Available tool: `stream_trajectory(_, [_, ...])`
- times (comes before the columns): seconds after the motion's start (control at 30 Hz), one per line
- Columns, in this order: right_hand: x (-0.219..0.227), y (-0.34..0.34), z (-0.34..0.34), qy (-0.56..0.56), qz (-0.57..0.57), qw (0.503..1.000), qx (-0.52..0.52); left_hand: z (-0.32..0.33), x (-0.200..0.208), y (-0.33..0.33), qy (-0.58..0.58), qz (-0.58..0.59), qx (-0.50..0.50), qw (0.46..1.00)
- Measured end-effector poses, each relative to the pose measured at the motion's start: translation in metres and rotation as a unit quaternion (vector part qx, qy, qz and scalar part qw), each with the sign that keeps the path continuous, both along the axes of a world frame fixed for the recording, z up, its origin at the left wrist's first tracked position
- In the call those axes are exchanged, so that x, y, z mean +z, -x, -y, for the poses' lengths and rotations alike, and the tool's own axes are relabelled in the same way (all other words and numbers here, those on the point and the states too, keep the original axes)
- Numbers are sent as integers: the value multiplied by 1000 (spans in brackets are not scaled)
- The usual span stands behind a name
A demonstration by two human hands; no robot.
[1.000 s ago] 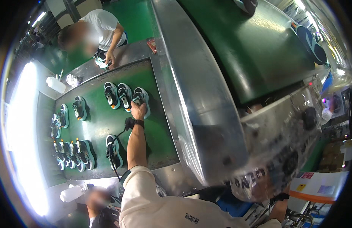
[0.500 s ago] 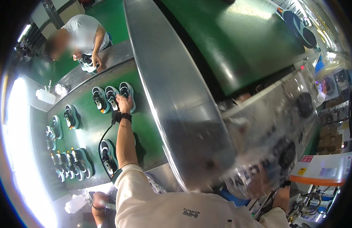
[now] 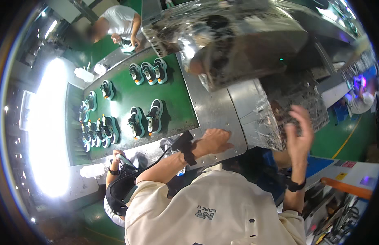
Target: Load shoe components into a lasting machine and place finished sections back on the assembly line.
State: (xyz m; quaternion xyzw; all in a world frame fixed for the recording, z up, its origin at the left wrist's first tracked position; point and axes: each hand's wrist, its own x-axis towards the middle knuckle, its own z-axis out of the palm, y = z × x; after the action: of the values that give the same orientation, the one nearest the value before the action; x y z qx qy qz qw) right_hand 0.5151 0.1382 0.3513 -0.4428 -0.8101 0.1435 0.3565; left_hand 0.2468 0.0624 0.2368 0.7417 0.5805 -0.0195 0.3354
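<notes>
My left hand (image 3: 216, 141) hovers over or rests on the metal plate (image 3: 216, 107) at the green table's right end. Its fingers are stretched out and it holds nothing that I can see; a dark strap circles the wrist. My right hand (image 3: 299, 134) is raised with fingers spread, beside a box-like part wrapped in clear film (image 3: 275, 132); I cannot tell whether they touch. Left of my left hand, a black-and-white sneaker (image 3: 155, 116) and another sneaker (image 3: 135, 122) stand on the green table (image 3: 177, 94). Farther back is a row of three sneakers (image 3: 148, 73).
A large film-wrapped machine (image 3: 246, 45) fills the far middle. More sneakers (image 3: 101, 132) line the table's left side. One co-worker (image 3: 124, 24) handles a shoe across the table; another's hand (image 3: 116, 157) is at the near left. An orange-edged white machine (image 3: 348, 179) stands at the right.
My left hand has left the far row of sneakers and come right and nearer, over the metal plate. My right hand has risen into plain sight. The view has turned toward the right.
</notes>
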Motion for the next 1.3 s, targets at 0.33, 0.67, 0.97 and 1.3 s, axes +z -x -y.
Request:
stream_trajectory(0.33, [3,-36,51,432,-215,806,343,47,78,-167,191,349,-277,875])
stream_trajectory(0.67, [-38,-35,99,511,-42,682,521,89,114,-273,430,530,-326,654])
stream_trajectory(0.97, [-146,-65,125,690,-228,490,482,62,88,-297,-95,469,-185,859])
stream_trajectory(1.3, [-134,-86,123,673,-289,510,451,7,54,-259,-495,211,-170,826])
